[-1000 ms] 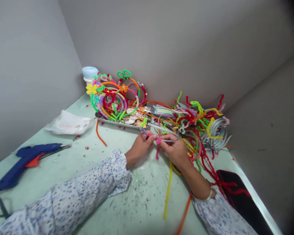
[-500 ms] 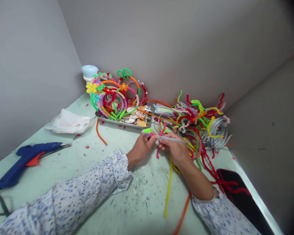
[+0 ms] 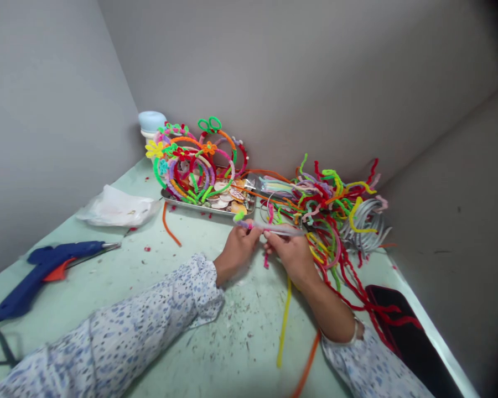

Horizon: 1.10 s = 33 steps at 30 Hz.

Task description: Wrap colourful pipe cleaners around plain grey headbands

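Through my feed I see a left grey wall (image 3: 45,110) at ten o'clock, a wider grey wall (image 3: 274,66) at twelve, a darker wall (image 3: 460,221) at three, and a pale green table (image 3: 236,354) at six.

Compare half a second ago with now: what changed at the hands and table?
The grey band turned, its green end moving left and slightly up. The left hand still holds it; the right hand stays against it. The glue gun, tray and phone stayed put.
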Each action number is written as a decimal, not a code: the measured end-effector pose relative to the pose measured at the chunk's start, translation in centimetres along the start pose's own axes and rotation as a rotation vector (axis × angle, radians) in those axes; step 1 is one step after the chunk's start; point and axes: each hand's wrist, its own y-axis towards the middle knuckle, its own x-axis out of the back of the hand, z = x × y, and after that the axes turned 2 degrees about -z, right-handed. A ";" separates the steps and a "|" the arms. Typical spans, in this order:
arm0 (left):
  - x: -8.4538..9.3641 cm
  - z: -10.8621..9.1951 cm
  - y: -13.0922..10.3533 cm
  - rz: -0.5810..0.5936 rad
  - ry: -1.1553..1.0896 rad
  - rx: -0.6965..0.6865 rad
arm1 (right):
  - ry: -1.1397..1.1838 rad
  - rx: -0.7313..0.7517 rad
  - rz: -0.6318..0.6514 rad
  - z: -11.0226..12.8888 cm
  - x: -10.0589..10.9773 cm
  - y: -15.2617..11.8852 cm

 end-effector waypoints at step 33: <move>-0.1 0.2 0.1 0.042 -0.145 0.017 | -0.376 0.394 -0.060 -0.3 0.7 0.4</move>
